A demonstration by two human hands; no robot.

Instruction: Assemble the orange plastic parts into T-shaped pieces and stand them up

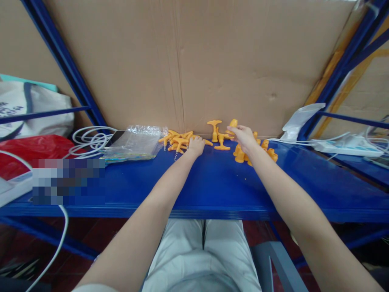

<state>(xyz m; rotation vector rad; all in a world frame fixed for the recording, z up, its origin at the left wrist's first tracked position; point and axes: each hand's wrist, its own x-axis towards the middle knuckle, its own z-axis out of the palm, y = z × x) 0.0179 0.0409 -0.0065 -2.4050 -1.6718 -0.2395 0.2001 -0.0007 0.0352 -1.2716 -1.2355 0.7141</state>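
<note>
A small orange piece (233,123) is pinched between the fingertips of the right hand (244,137), and it is held just above the far edge of the blue shelf (212,186), close to the cardboard sheet (197,61) by which the back is closed off. The left hand (197,145) is laid with curled fingers on the right end of a pile of orange T-shaped parts (178,141); whether one of them is clasped cannot be told, since the fingertips are hidden behind the knuckles.

Between the two hands, two orange T-shaped parts (214,129) are seen standing upright on the shelf, just beside the pinched piece. Under and to the right of the right wrist, a heap of short orange caps (270,154) is spread on the blue surface.

Left of the pile, a stack of clear plastic bags (133,142) is laid flat, and beside it a coiled white cable (91,140) is found. Further left, a red bag (33,148) and a white cloth bag (30,107) are placed against the blue frame. On the right, a crumpled white wrapper (299,117) is propped near a post, and a white power strip (343,145) with its leads is set on the neighbouring shelf.
</note>
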